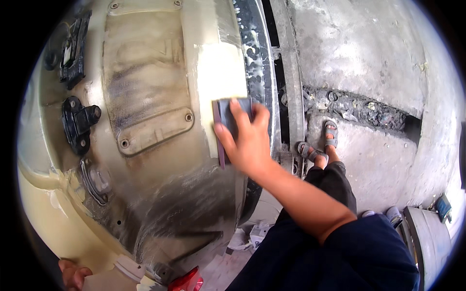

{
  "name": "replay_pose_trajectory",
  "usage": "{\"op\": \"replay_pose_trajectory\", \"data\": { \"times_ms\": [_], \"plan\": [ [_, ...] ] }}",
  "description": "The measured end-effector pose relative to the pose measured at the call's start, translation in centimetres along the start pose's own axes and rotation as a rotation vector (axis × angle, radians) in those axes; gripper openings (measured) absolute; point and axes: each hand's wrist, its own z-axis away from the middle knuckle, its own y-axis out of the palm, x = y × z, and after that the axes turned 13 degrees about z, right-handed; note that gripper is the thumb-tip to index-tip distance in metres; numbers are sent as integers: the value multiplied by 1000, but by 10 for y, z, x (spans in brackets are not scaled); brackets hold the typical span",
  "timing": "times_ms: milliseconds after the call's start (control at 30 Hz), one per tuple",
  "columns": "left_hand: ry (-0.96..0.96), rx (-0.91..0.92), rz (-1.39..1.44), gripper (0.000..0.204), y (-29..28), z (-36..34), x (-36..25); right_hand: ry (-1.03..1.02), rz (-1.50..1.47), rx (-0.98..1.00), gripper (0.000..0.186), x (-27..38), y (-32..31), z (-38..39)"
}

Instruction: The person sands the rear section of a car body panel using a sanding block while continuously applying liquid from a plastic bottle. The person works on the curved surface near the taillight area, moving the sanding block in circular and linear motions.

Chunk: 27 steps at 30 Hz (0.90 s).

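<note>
At the lower end of a pale filler patch [218, 68], toward the right side of a big metal panel [150, 179], sits the dark grey sanding block [227, 112], a maroon sheet [222, 157] showing along its left side and poking out below. Right hand [246, 145] grasps it: thumb at the left edge, index finger laid on the top face, other fingers bent toward the right edge. Step in hand, judging by the contact: rubbing the patch down, probably partway, as its pale border stands out against the duller metal. Next move calls for the block kept flat, pressure even along the patch; care needed on the right, where a dark strip [255, 58] flecked with white runs close by and tipping could dig in. Sheet might also slip from under the fingers.

Left of the patch: raised-edge section [145, 63] with bolts, then a black latch fitting [80, 123]. Bottom left: left hand [74, 275], fingers curled at the edge of a cream panel [34, 213]; cut by the rim, can't tell if gripping or just resting. Red glossy piece [187, 281] low centre. Right: grey concrete floor [359, 43], debris-filled channel [359, 107], sandals [331, 132].
</note>
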Motion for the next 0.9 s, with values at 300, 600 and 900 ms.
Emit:
{"op": "replay_pose_trajectory", "data": {
  "times_ms": [300,600,900],
  "plan": [
    [8,10,-13,26,0,-1,0,-60,-30,-20,56,0,2,6],
    [6,18,-30,25,-3,-2,2,-38,-73,-12,57,4,0,7],
    [16,25,-39,24,-4,-3,0,-31,-124,-40,60,11,-1,-4]
  ]
}}
